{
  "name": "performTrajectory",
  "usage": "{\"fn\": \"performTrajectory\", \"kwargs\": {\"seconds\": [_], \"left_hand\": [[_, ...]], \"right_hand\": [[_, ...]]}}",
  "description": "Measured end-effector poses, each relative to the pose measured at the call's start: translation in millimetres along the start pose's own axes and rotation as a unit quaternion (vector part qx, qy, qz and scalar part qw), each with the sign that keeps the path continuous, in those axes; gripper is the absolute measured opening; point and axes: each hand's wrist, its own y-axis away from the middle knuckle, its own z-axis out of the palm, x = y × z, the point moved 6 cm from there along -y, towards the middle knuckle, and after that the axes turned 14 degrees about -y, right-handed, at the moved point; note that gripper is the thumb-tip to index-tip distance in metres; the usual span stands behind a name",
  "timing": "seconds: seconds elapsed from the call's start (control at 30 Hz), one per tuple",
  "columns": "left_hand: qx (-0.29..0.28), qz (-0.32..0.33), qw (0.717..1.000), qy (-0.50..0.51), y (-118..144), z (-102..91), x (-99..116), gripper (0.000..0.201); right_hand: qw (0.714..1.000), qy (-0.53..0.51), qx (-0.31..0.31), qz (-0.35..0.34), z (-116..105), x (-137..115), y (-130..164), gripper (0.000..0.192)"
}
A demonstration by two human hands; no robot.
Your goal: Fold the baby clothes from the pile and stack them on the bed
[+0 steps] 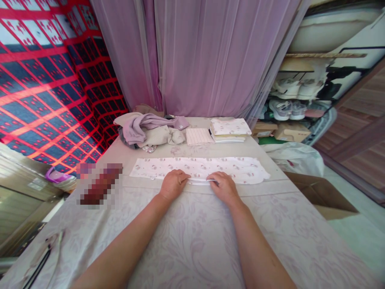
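A white cloth garment with a small printed pattern lies flat in a long narrow strip across the table, its exact kind unclear. My left hand pinches its near edge just left of the middle. A little to the right, my right hand grips the same edge between thumb and fingers. Between the two hands the edge is slightly bunched and raised. The strip's left and right ends rest on the tablecloth.
Behind the strip lie a loose heap of clothes, a folded striped cloth and a stack of folded printed cloths. Cords are at the near left. Right of the table are a cardboard box and shelved shoes.
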Motion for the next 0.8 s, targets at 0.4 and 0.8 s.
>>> {"fn": "performTrajectory", "kwargs": {"seconds": [0.4, 0.8], "left_hand": [[0.046, -0.007, 0.999, -0.012, 2, -19.9, 12, 0.023], [0.027, -0.003, 0.997, -0.067, 8, -15.4, 25, 0.014]], "right_hand": [[0.997, 0.035, 0.062, 0.019, 2, 0, -3, 0.021], [0.992, 0.039, 0.115, 0.044, 2, 4, -9, 0.019]]}}
